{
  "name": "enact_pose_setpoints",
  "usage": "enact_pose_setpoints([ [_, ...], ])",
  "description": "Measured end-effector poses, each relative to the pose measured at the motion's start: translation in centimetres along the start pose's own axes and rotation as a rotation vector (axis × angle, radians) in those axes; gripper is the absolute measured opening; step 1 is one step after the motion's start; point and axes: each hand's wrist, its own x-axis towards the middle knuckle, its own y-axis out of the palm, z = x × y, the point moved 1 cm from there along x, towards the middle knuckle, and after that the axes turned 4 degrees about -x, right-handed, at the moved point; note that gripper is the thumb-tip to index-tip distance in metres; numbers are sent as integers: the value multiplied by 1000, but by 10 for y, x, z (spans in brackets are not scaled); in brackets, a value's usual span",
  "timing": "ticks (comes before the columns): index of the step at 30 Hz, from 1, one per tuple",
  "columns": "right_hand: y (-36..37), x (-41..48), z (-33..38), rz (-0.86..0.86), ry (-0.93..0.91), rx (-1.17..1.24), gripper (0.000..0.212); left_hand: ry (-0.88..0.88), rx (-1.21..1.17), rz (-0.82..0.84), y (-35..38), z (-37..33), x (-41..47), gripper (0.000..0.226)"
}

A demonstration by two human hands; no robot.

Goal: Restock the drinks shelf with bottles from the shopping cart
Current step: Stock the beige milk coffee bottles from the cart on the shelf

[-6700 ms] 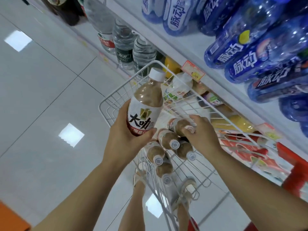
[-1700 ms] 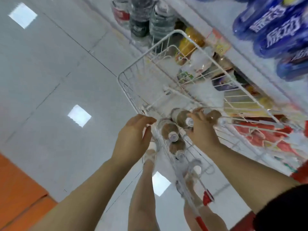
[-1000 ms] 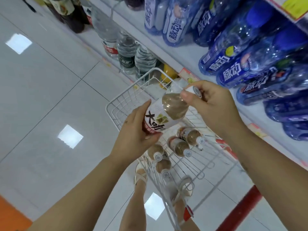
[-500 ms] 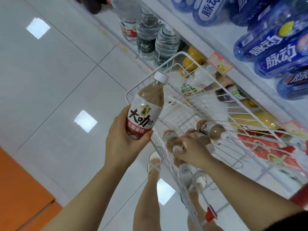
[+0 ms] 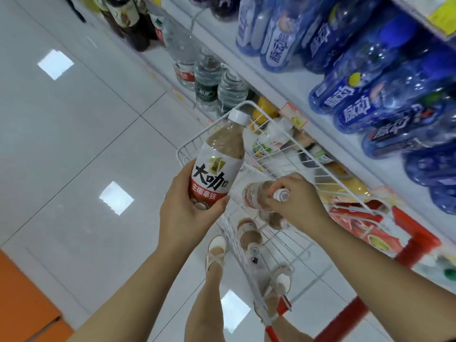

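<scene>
- The left hand (image 5: 187, 218) is curled round the lower half of a milky-brown coffee bottle (image 5: 218, 166), thumb on one side of the red and white label and fingers on the other.
- That bottle stands nearly upright with its white cap leaning away from the person, over the near-left corner of the white wire cart (image 5: 246, 102).
- The right hand (image 5: 298, 203) grips a second bottle (image 5: 256, 196) of the same drink near its neck. It lies roughly level, cap pointing back toward the person, held above the cart's basket.
- Two more matching bottles (image 5: 249, 234) lie in the bottom of the cart, below the right hand, close together.
- The cart sits close against the drinks shelf (image 5: 283, 82) on the right.
- Blue sports-drink bottles (image 5: 370, 95) crowd the upper shelf level.
- Lower down, clear water bottles (image 5: 207, 80) stand in a row just beyond the cart's far end.
- A small price tag (image 5: 293, 117) hangs on the shelf edge beside the cart rim.
- Dark bottles (image 5: 128, 18) stand at the far end of the lower row.
- One sandalled foot (image 5: 217, 250) is planted on the pale tiled floor (image 5: 74, 144), just left of the cart.
</scene>
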Motion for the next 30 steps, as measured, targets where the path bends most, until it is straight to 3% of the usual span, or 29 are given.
enact_pose_setpoints([
  [9, -211, -125, 59, -497, -249, 202, 38, 311, -149, 14, 15, -157, -62, 73],
  [17, -358, -247, 75, -790, -515, 326, 33, 644, -263, 32, 41, -306, -129, 77],
  [30, -485, -387, 48, -1285, -803, -45, 29, 994, -437, 140, 106, -477, -207, 76],
])
